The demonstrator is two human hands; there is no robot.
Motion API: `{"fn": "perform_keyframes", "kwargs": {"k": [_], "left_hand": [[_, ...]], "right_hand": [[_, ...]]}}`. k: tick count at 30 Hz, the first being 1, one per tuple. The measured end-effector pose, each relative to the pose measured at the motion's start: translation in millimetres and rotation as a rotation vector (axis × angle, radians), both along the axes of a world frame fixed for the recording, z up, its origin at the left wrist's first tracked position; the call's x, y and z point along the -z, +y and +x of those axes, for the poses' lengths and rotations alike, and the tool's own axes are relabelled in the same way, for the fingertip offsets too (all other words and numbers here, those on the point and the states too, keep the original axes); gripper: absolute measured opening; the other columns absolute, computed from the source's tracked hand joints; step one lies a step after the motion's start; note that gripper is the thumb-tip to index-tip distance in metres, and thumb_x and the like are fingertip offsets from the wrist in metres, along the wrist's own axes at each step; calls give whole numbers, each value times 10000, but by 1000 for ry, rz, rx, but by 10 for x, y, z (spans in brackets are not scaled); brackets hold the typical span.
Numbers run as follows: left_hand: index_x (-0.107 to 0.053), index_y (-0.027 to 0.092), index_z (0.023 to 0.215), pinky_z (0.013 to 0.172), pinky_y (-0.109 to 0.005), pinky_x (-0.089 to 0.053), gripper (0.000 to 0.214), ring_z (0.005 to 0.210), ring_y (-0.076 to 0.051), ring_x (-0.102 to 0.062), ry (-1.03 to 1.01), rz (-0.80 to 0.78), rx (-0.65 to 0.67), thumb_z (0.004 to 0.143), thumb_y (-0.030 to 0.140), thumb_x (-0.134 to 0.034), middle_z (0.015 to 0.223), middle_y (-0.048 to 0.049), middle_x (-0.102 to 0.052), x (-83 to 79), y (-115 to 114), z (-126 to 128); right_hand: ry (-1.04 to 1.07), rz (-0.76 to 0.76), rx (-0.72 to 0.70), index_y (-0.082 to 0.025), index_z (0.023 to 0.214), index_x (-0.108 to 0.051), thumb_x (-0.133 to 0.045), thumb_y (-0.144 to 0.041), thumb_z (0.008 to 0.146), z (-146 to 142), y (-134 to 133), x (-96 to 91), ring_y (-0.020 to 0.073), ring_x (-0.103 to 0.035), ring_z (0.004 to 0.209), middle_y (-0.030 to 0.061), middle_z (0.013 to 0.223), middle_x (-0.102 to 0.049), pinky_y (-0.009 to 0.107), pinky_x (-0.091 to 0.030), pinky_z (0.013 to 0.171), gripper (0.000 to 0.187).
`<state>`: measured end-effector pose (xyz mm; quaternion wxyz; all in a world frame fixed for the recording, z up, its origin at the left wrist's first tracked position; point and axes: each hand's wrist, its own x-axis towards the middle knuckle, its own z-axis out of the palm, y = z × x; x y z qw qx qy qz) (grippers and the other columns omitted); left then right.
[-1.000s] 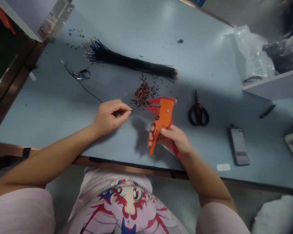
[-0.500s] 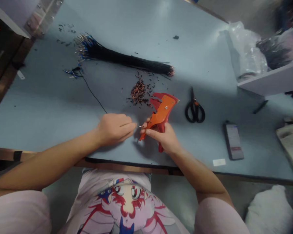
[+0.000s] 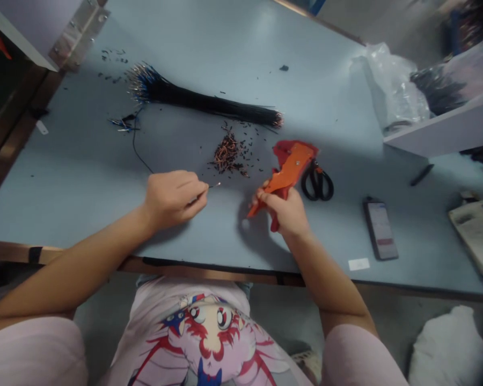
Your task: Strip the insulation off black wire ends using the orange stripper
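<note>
Pinched in my left hand (image 3: 175,197) is a thin black wire (image 3: 140,155). Its bare copper end pokes out past my fingertips, while the rest trails up and left toward a few blue-tipped pieces (image 3: 123,123). My right hand (image 3: 287,210) is wrapped round the handles of an orange and red wire stripper (image 3: 293,163), whose head points up and right, close to the scissors. A gap separates the wire's end from the stripper. Beyond my hands lies a pile of copper and black scraps (image 3: 226,154), with a thick bundle of black wires (image 3: 209,104) behind it.
Black-handled scissors (image 3: 317,185) lie right of the stripper. Farther right are a phone (image 3: 380,228), a small white label (image 3: 359,264) and a black pen-like item (image 3: 422,175). A shelf panel (image 3: 438,120) with plastic bags (image 3: 398,88) stands at the back right.
My hands have drawn apart: the left moved left and up with the wire, the right moved right and up with the stripper. The wire's copper end now shows clear of the right hand.
</note>
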<state>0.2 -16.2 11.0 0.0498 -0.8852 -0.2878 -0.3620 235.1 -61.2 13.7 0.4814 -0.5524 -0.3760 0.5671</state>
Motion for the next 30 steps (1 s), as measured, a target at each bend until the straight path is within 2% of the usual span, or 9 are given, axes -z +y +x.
{"fn": "perform_keyframes", "kwargs": {"k": [3,7,11,13,17,19,23,30], "left_hand": [[-618,202,804,498,-256,-313,47,562,-112,-524,-37,-33,-3,773,179,-591,602,21,-600,0,48,-57],[-633,207,829,509,-250,-340,66,580,-118,-558,-26,-13,15,787,184,-588,618,14,-625,45,40,-40],[-644,197,844,533,-237,-372,82,605,-119,-578,-70,-45,-18,788,186,-585,650,6,-644,100,30,-6],[-648,189,833,562,-229,-393,80,613,-112,-573,-147,-140,-30,789,187,-581,667,3,-646,113,27,18],[-647,165,790,559,-213,-395,80,564,-85,-507,-414,-450,-67,788,169,-567,640,4,-597,104,13,89],[-640,157,765,538,-204,-383,73,556,-78,-487,-513,-574,-95,783,163,-569,640,5,-581,97,3,125],[-616,154,713,527,-198,-379,58,570,-76,-497,-567,-689,-98,765,166,-592,650,6,-585,109,1,160],[-637,163,731,525,-200,-363,40,570,-70,-473,-497,-686,-69,751,141,-611,655,12,-582,116,31,145]], "right_hand": [[-100,41,4,-183,869,-495,-687,-236,700,25,131,-69,153,-599,623,0,718,-588,315,-533,574,261],[-343,110,12,-175,831,-527,-705,-251,680,-73,289,-153,156,-588,613,4,680,-594,318,-517,599,246],[-378,89,1,-156,905,-571,-706,-215,672,-122,296,-176,182,-627,727,61,895,-641,351,-521,695,276],[-261,15,-80,-156,962,-582,-715,-214,675,-109,218,-167,196,-640,779,75,971,-633,366,-526,729,322],[328,-233,-354,-151,981,-578,-693,-279,720,-70,12,-81,207,-648,730,44,846,-625,423,-545,698,312],[508,-323,-432,-139,971,-582,-694,-276,722,-70,-63,-11,210,-648,709,37,810,-623,441,-547,688,306],[599,-422,-544,-115,965,-581,-684,-273,743,-83,-108,94,227,-667,708,56,801,-640,449,-542,702,292],[602,-437,-571,-115,958,-572,-678,-305,758,-68,-113,79,216,-669,702,52,791,-632,436,-543,706,296]]}}
